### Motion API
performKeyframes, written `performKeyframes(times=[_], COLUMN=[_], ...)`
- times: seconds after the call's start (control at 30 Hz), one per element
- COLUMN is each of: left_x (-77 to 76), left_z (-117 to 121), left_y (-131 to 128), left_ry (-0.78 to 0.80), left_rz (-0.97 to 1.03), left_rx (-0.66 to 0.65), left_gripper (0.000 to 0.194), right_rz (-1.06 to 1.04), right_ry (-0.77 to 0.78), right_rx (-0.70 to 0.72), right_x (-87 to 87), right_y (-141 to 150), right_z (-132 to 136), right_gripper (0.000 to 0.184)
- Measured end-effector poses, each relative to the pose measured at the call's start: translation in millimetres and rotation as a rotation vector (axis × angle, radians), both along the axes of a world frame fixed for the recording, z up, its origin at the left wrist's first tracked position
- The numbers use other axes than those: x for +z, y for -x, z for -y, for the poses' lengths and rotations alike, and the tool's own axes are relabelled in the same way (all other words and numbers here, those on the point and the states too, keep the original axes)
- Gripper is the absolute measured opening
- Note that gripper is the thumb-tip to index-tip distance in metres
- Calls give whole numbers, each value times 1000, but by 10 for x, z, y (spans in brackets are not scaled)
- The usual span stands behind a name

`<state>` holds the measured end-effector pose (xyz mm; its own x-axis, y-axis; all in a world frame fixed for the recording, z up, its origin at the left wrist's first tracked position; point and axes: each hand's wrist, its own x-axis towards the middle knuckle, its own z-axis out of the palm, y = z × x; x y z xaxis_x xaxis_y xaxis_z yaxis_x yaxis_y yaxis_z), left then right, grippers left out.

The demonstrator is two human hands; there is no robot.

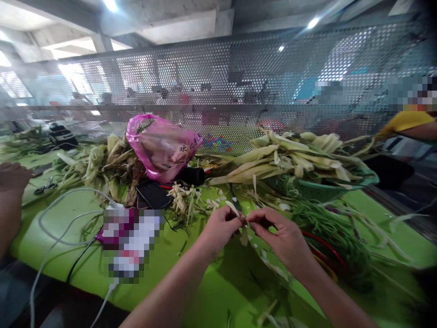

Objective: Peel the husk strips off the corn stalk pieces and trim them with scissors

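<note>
Both hands meet over the middle of the green table [211, 291]. My left hand [223, 228] is closed in a pinch on a pale strip of corn husk [233, 208], one end of which sticks up above the fingers. My right hand [273, 225] pinches at the same spot, thumb and forefinger together against the strip; what exactly lies between them is too small to make out. Husk scraps [218, 200] lie scattered just beyond the fingers. Beside my right hand is a heap of thin green strands [327, 228].
A green basket [327, 189] overflows with corn husks [293, 155]. Left of it stand a pink plastic bag [164, 146] and another husk pile [109, 164]. A blurred-out device with a white cable [41, 228] lies front left. Another person's hand [13, 182] rests at the left edge; a perforated metal screen [221, 82] rises behind.
</note>
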<state>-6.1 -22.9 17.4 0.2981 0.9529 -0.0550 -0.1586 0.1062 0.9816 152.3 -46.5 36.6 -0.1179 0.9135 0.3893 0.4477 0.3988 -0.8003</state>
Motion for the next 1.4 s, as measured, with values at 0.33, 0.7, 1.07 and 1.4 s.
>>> performKeyframes(times=[0.33,0.7,1.07,1.4], left_x=[144,122,84,-2], left_z=[64,58,35,-22], left_y=[13,42,19,-29], left_ry=[268,254,155,29], left_rz=[263,252,188,108], left_rx=[-28,-103,-51,40], left_gripper=[34,25,21,24], right_rz=[-38,-126,-33,97], right_ry=[18,126,36,-85], right_rx=[10,49,59,44], right_x=[-22,-20,-37,-13], right_y=[-10,-15,-46,-43], right_z=[-11,-10,-14,5], right_gripper=[19,20,19,9])
